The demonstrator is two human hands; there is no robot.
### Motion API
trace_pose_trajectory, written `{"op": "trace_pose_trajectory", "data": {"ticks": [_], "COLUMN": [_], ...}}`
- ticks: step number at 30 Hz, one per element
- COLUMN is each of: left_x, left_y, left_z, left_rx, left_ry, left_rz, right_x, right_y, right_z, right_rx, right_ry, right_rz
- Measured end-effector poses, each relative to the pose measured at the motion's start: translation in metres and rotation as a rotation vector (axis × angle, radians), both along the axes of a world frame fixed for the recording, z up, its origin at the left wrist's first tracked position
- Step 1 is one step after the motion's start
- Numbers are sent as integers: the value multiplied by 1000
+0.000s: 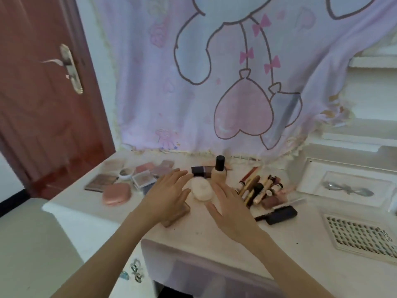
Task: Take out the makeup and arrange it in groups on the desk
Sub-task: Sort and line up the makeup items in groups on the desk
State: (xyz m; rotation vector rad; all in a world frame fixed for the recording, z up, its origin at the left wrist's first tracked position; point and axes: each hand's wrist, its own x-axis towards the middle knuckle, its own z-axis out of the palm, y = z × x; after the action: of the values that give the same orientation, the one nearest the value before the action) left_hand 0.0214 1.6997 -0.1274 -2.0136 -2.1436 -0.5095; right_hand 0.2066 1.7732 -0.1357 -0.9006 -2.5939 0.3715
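Makeup crowds the white desk (214, 244): compacts and palettes (129, 179) grouped at the left, lip tubes (262, 188) heaped at the right, foundation bottles (219, 171) standing at the back centre. Left hand (165, 196) and right hand (232, 209) flank a round white jar (202, 189), fingers straight and spread, gripping nothing. Beside the right hand lies a black brush (279, 215), a lash tray (363, 235) further right. Behind hangs a pink cartoon cloth (214, 72); a red-brown door (38, 93) stands left.
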Motion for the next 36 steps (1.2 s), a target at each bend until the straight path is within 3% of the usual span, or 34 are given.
{"op": "trace_pose_trajectory", "data": {"ticks": [5, 9, 23, 36], "left_x": [-61, -78, -77, -74], "left_y": [-25, -32, -25, -28], "left_z": [-21, -43, -63, -66], "left_rx": [-26, -89, 56, -33], "left_ry": [-62, -92, 4, -144], "left_rz": [109, 87, 125, 193], "right_x": [-69, -107, -109, -102], "right_y": [0, 2, -1, -6], "right_z": [-9, -22, -73, -65], "right_rx": [-83, -154, -19, -120], "right_ry": [-59, -78, -145, 87], "right_rz": [119, 98, 46, 7]}}
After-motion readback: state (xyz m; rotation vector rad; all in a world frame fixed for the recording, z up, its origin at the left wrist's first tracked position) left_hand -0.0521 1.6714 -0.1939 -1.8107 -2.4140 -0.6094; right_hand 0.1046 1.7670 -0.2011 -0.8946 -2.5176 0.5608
